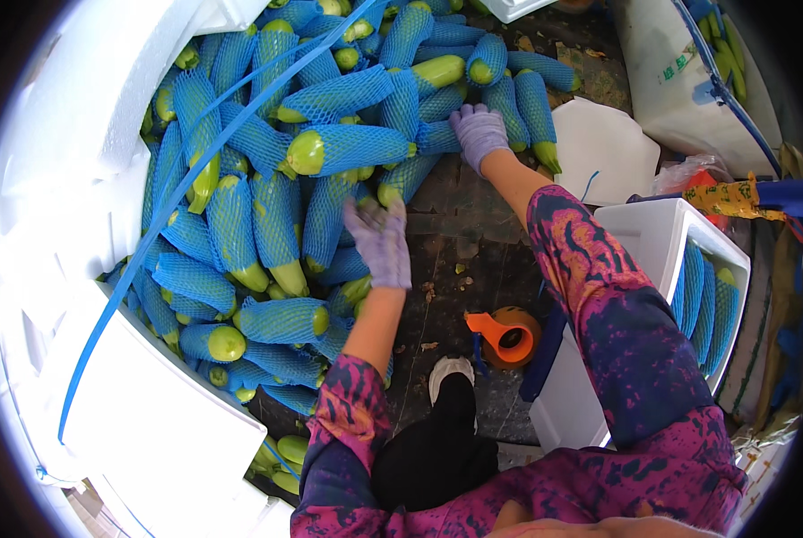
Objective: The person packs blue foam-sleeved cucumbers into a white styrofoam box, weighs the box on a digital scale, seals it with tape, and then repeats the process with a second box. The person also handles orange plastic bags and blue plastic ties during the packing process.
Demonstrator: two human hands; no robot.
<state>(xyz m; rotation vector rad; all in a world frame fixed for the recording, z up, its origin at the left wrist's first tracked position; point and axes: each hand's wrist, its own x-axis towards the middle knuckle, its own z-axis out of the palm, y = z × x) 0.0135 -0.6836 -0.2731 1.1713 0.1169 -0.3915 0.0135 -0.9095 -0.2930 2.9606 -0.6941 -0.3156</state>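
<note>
A large heap of green zucchini in blue foam net sleeves (348,149) lies before me. My left hand (380,242), in a thin lilac glove, is at the heap's near edge with its fingers apart, just below a netted zucchini (407,176); it looks slightly blurred. My right hand (480,134), gloved alike, reaches to the heap's right side, its fingertips at the end of another netted zucchini (438,137). Whether those fingers grip it cannot be told. More netted zucchini (504,111) lie just beyond that hand.
White foam boxes (173,363) stand at the left, with a blue strap (227,131) across. An orange tape dispenser (509,336) lies on the dark floor near my shoe (450,373). At the right are a foam box (643,222) holding netted zucchini and a white sheet (600,144).
</note>
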